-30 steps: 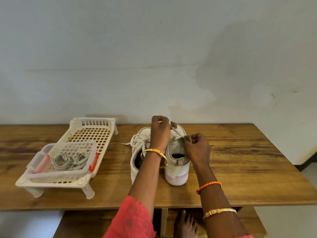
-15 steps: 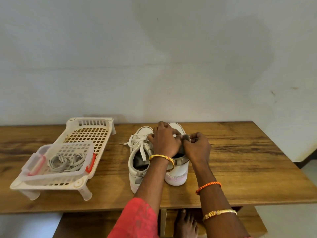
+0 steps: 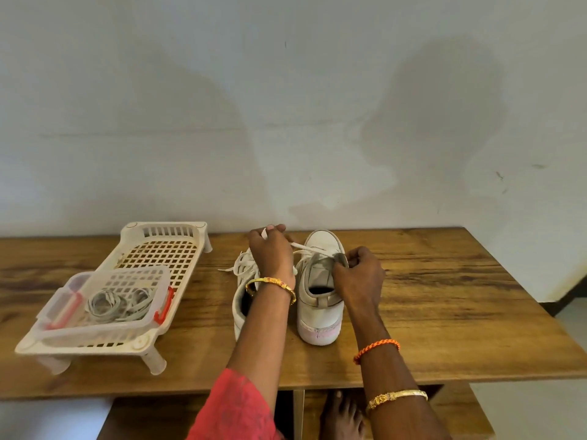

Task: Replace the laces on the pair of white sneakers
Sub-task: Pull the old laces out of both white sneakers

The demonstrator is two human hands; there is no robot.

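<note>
Both hands work at the right sneaker [image 3: 320, 300]: left hand [image 3: 270, 252] pinches its lace [image 3: 306, 247], right hand [image 3: 357, 274] pinches the tongue [image 3: 340, 258]; a hard pull may tip it.

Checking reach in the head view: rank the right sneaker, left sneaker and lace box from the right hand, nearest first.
1. Right sneaker: right hand pinches its tongue.
2. Left sneaker: just left, beside it.
3. Lace box: far left, in the rack.

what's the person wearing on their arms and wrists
The left arm has a red-pink patterned sleeve over the upper forearm and a gold bangle at the wrist. The right arm shows no sleeve; it wears a braided orange thread band and, further up, a gold bracelet.
</note>
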